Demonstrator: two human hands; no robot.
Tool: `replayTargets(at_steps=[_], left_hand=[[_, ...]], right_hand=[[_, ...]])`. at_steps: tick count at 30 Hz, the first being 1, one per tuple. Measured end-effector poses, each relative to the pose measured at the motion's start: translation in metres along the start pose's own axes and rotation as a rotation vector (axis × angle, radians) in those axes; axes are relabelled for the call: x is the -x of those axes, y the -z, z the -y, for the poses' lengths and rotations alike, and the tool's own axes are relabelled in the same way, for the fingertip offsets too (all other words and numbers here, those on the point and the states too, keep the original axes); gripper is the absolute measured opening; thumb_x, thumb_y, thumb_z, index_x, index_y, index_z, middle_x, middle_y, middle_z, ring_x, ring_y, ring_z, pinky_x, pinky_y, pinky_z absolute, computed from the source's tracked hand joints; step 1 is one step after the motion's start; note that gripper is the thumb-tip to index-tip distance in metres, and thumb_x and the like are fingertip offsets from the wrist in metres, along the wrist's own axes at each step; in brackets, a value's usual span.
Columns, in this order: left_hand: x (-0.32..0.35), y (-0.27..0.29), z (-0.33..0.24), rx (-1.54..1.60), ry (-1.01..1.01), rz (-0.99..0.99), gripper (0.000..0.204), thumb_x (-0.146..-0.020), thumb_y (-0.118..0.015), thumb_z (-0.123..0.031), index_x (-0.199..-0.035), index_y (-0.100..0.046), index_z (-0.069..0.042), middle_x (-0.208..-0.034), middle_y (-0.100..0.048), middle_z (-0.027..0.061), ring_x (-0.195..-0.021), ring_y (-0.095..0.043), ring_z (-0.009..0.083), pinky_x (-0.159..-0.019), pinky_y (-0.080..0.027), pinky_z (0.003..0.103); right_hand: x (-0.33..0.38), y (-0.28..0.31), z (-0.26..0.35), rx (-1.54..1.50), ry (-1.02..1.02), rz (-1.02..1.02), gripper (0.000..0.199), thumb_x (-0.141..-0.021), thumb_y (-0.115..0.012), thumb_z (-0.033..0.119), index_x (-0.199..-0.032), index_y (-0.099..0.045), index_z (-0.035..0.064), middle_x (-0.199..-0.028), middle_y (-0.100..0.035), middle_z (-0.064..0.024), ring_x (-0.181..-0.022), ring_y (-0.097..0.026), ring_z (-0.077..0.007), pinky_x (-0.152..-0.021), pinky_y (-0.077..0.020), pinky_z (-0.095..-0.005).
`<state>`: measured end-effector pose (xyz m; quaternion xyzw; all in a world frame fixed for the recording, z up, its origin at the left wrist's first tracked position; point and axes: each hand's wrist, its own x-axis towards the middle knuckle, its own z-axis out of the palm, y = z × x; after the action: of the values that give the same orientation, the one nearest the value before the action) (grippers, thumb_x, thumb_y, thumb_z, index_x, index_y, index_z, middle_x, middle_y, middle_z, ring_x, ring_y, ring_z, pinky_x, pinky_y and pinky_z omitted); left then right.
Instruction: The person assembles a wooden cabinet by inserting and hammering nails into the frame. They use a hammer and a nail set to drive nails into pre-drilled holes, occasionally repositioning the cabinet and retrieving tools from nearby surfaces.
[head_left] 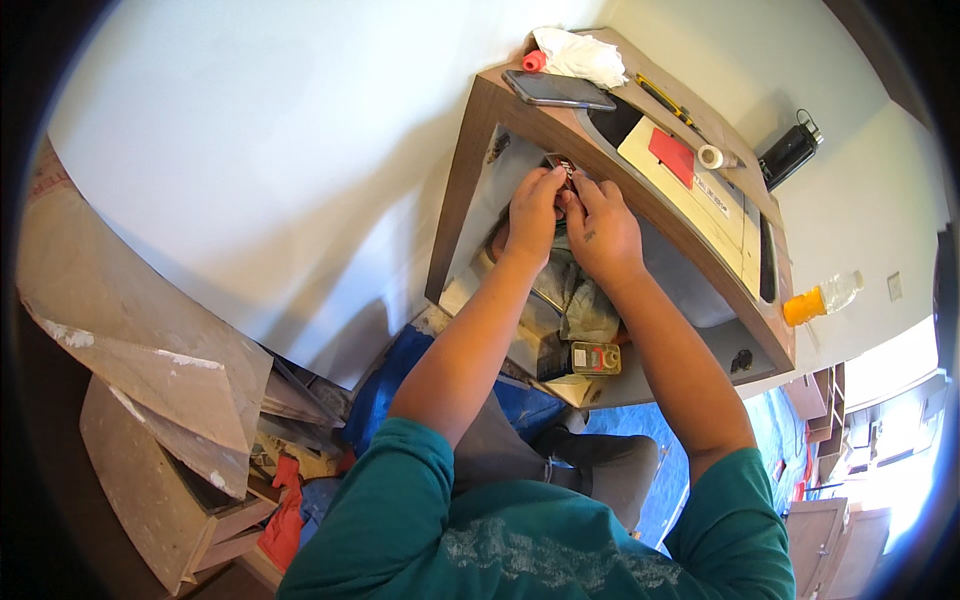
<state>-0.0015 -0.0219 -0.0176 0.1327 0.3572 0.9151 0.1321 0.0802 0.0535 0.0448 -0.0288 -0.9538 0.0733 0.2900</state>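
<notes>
Both my arms reach forward to the open front of a wooden cabinet [462, 180]. My left hand [535, 212] and my right hand [606, 235] meet just under its top front edge, fingertips close together. Between the fingertips sits a small red and silver piece [566, 172]; the fingers hide most of it, so I cannot tell its kind. Each hand is closed on it. Below the hands, inside the cabinet, lies a crumpled grey-green cloth [588, 308]. A rectangular can [595, 358], dark with a yellowish end, stands near the cloth.
On the cabinet top lie a phone [560, 90], a white cloth [580, 57], a yellow and black utility knife [668, 100], a red card [671, 158] and a tape roll [711, 157]. A black bottle [790, 152] and an orange drink bottle [822, 298] stand along its far side. Wooden boards [150, 400] lean at left.
</notes>
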Motion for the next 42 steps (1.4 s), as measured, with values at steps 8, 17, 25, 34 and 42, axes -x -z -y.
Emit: replayTargets(at_steps=[8,17,25,34,42], left_hand=[[-0.017,-0.006,-0.005,-0.673,-0.225,-0.031,0.043,-0.098,-0.050,-0.030,-0.082,-0.061,0.008,-0.083,-0.064,0.0307,-0.081,-0.062,0.0471,-0.073,-0.048,0.049],[-0.023,-0.006,-0.007,-0.610,-0.227,-0.040,0.036,-0.094,-0.060,-0.023,-0.074,-0.060,0.007,-0.071,-0.064,0.0179,-0.065,-0.059,0.0214,-0.062,-0.046,0.038],[-0.034,-0.003,0.000,-0.583,-0.258,-0.045,0.038,-0.092,-0.057,-0.025,-0.077,-0.062,0.009,-0.077,-0.065,0.0243,-0.071,-0.062,0.0352,-0.066,-0.048,0.044],[-0.044,-0.001,0.002,-0.482,-0.221,-0.038,0.037,-0.089,-0.056,-0.025,-0.079,-0.063,0.010,-0.077,-0.067,0.0274,-0.072,-0.065,0.0371,-0.068,-0.049,0.045],[-0.050,0.012,-0.020,-0.177,-0.047,0.041,0.023,-0.092,-0.062,-0.019,-0.076,-0.064,-0.002,-0.076,-0.063,0.0067,-0.070,-0.058,0.0160,-0.066,-0.046,0.033]], right_hand=[[-0.004,0.001,0.003,-0.012,-0.024,-0.004,0.034,-0.096,-0.057,0.024,-0.126,-0.064,0.0093,-0.099,-0.061,-0.0209,-0.085,-0.066,-0.0406,-0.075,-0.0548,-0.0484],[-0.007,-0.001,0.000,0.012,-0.011,-0.009,0.034,-0.095,-0.058,0.024,-0.125,-0.065,0.0096,-0.097,-0.061,-0.0217,-0.083,-0.066,-0.0417,-0.074,-0.0549,-0.0490],[-0.014,-0.004,0.002,0.058,-0.013,0.005,0.034,-0.096,-0.056,0.026,-0.123,-0.066,0.0085,-0.097,-0.061,-0.0225,-0.082,-0.067,-0.0426,-0.074,-0.0556,-0.0500],[-0.022,-0.004,0.006,0.130,-0.026,0.044,0.033,-0.095,-0.056,0.026,-0.119,-0.067,0.0066,-0.098,-0.063,-0.0255,-0.083,-0.068,-0.0428,-0.074,-0.0570,-0.0493],[-0.047,-0.004,0.029,0.199,-0.061,0.137,0.031,-0.097,-0.052,0.025,-0.113,-0.067,0.0040,-0.097,-0.063,-0.0258,-0.083,-0.068,-0.0428,-0.074,-0.0571,-0.0491]])
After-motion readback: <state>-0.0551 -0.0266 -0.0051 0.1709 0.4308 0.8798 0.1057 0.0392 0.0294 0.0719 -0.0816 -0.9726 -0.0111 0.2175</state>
